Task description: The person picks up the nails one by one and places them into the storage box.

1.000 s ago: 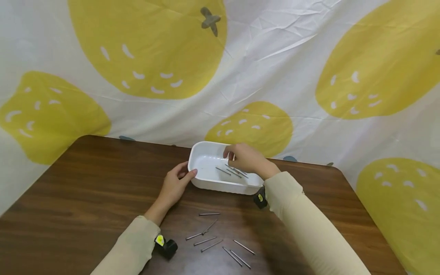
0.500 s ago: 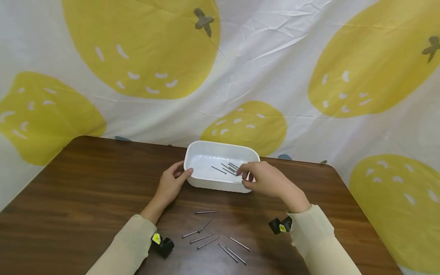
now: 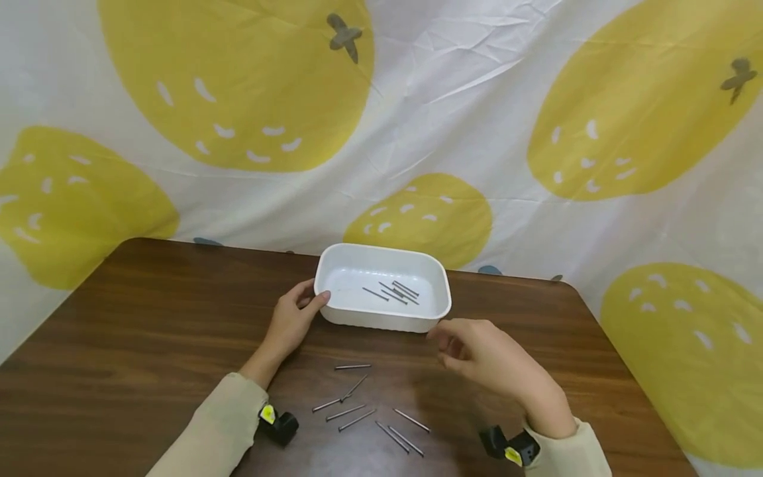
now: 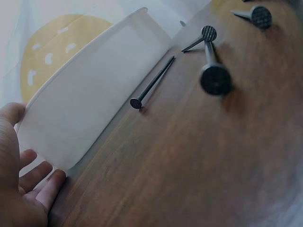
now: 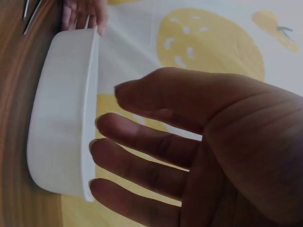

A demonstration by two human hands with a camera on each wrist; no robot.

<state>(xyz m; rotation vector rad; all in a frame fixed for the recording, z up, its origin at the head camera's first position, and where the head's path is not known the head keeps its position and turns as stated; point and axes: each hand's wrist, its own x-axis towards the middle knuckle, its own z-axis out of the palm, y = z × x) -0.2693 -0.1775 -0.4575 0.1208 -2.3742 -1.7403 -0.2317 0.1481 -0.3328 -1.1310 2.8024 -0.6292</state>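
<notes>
A white plastic tub (image 3: pixel 381 320) sits near the back of the table. Several nails (image 3: pixel 393 292) lie loose on its floor. My left hand (image 3: pixel 292 322) grips the tub's left end, thumb over the rim and the other fingers against the outside wall. To the front right of the tub, my right hand (image 3: pixel 485 354) is in the air, its fingers loosely bent with nothing between them. In the right wrist view those fingers (image 5: pixel 142 175) are spread apart. More nails, including a single nail (image 4: pixel 152 82) close to the tub, lie on the tabletop before it.
The dark wooden table (image 3: pixel 179 318) reaches back to a white curtain (image 3: pixel 262 205) printed with yellow fruit. A loose group of nails (image 3: pixel 346 412) lies between the forearms, with another group (image 3: pixel 405 438) to its right. Each wrist carries a small black camera (image 3: pixel 280 427).
My right hand has come out of the tub, moving right and toward me, leaving the nails inside in view. The left hand keeps its hold on the tub; the head view has shifted slightly.
</notes>
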